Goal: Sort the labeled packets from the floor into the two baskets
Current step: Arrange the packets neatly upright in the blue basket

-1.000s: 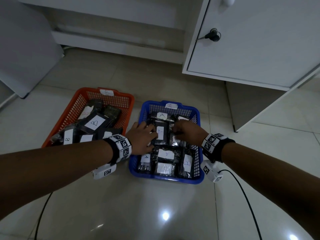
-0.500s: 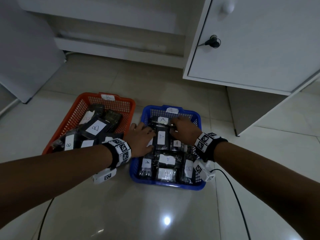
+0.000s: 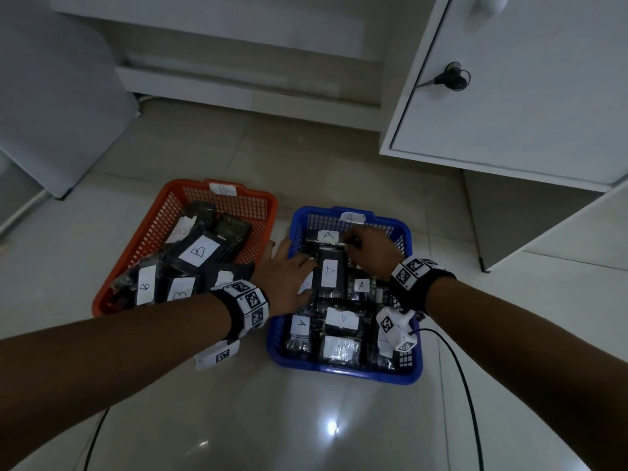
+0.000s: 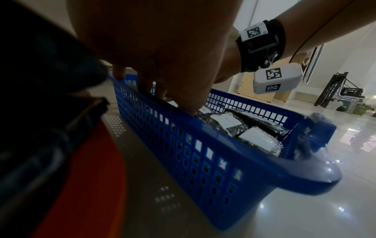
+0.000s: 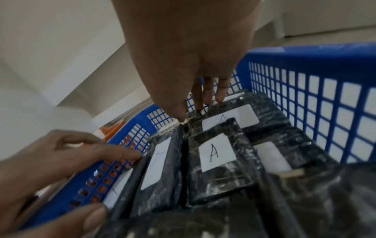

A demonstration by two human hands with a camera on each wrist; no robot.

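Note:
A blue basket (image 3: 339, 368) marked A holds several black packets with white A labels. An orange basket (image 3: 163, 212) marked B on its left holds B packets (image 3: 198, 251). My right hand (image 3: 370, 249) reaches into the far end of the blue basket and pinches the far edge of an upright A packet (image 3: 329, 273) between thumb and fingers. The right wrist view shows this packet (image 5: 156, 162) and the blue basket (image 5: 305, 54). My left hand (image 3: 289, 277) lies over the basket's left rim with fingers spread, touching that packet's left side. No packets show on the floor.
A white cabinet door (image 3: 509, 96) with a key stands open at the back right. A white panel (image 3: 51, 113) leans at the left. Black cables (image 3: 465, 385) trail from both wrists across the glossy tiled floor.
My right hand has moved from the middle of the blue basket toward its far end. My left hand's fingers have spread out beside the upright packet.

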